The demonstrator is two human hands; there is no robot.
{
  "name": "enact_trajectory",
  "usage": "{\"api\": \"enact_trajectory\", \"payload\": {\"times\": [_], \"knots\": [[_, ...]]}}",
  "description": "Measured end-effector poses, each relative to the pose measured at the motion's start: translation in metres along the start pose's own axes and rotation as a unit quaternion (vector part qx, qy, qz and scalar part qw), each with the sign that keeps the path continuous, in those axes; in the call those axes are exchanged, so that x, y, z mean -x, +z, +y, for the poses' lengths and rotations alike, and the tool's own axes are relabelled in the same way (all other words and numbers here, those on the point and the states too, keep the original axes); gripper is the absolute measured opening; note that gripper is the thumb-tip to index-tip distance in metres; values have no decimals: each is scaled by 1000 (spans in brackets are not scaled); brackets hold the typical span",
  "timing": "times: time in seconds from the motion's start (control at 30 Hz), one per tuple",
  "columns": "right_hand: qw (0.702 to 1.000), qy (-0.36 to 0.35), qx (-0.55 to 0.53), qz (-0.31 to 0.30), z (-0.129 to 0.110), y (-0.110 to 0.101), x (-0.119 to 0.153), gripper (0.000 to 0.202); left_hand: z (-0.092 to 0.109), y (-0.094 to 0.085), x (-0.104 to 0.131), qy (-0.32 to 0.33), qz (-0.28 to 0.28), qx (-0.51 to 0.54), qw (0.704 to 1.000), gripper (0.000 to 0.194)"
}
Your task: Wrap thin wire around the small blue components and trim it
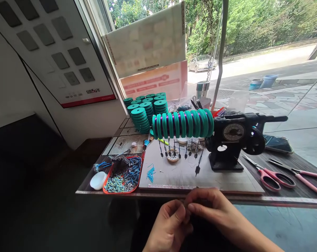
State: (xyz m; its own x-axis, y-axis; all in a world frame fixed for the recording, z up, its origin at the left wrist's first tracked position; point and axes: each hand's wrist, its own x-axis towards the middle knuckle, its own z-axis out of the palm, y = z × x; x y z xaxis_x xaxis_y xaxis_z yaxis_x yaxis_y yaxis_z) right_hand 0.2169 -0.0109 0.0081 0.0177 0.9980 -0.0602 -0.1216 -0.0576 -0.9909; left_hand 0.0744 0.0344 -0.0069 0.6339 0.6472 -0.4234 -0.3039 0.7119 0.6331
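Below the table's front edge, my left hand (171,224) and my right hand (213,206) meet, thumbs and fingertips pinched close together. What they hold, if anything, is too small and hidden to make out. Above them, a black hand-cranked winding machine (228,157) carries a row of green foam spools (183,124) with purple between them. Several small dark pieces with thin coiled tops (197,170) hang from the spools on fine lines. Under these is a small round dish of silver beads (173,155). Short blue tubes (150,173) lie loose on the pale board (179,178).
An orange tray (140,175) of small blue, green and silver parts stands left, beside a white cup (97,180). Stacked green spools (139,117) stand behind. Red-handled scissors (271,176), pink-handled pliers (302,173) and a phone (277,143) lie right. A window is behind.
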Motion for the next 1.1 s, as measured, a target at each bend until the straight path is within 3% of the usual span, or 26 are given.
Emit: {"api": "enact_trajectory", "payload": {"times": [0.33,0.87,1.1], "knots": [[998,-19,63,2,-3,4,1,20,-5,-1,0,12,12,15,1000,31],[999,11,-2,30,6,9,2,23,-8,0,4,20,43,35,998,29],[997,31,-63,-37,3,4,3,19,-10,1,5,19,71,62,995,29]]}}
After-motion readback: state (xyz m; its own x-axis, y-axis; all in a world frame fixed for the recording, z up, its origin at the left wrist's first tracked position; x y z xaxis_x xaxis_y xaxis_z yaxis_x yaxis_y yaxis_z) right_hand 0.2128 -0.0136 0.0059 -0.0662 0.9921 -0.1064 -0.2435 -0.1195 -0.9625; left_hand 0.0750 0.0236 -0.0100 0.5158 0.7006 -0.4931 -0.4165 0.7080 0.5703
